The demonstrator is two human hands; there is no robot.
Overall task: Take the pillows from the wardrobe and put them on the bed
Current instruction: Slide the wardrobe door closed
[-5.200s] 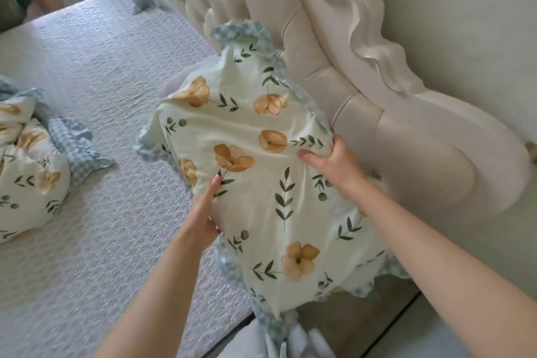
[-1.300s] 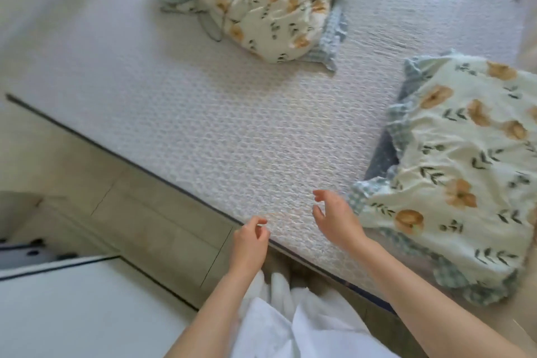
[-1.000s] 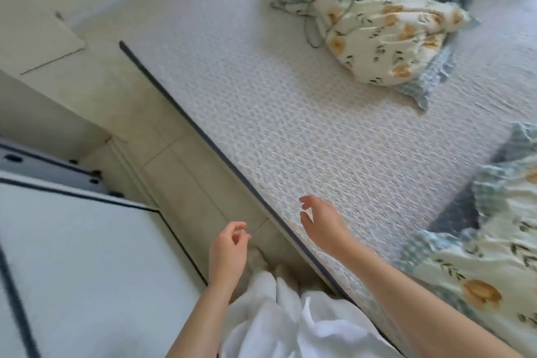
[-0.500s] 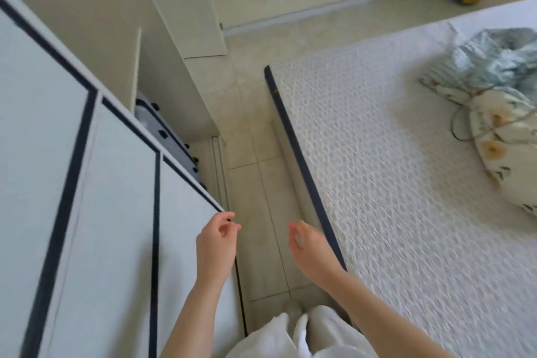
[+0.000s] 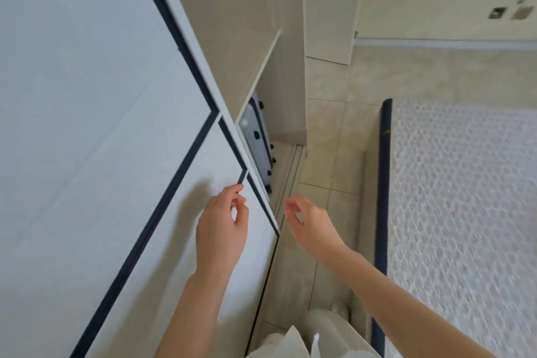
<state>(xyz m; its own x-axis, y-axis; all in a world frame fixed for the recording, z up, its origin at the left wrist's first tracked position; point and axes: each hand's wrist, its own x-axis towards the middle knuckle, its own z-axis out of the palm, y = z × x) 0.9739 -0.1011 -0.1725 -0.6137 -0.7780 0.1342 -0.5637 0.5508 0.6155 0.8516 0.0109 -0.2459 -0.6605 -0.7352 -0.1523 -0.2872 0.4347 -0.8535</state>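
The wardrobe's white sliding door [image 5: 87,125] with dark trim fills the left of the view. Past its edge the wardrobe interior [image 5: 241,38] stands open, beige inside. My left hand [image 5: 222,229] hovers in front of the door near its edge, fingers loosely curled, holding nothing. My right hand [image 5: 311,227] floats over the floor beside it, fingers apart and empty. The bed [image 5: 465,212] with its white textured cover lies at the right. No pillow is in view.
A grey suitcase [image 5: 257,148] with black wheels stands inside the wardrobe bottom. A tiled floor strip [image 5: 334,139] runs between wardrobe and bed. The bed's dark edge trim [image 5: 382,183] borders that strip. White clothing shows at the bottom centre.
The view has swung left from the bed and its floral pillows to the wardrobe. Both empty hands came along and now sit by the door's edge.
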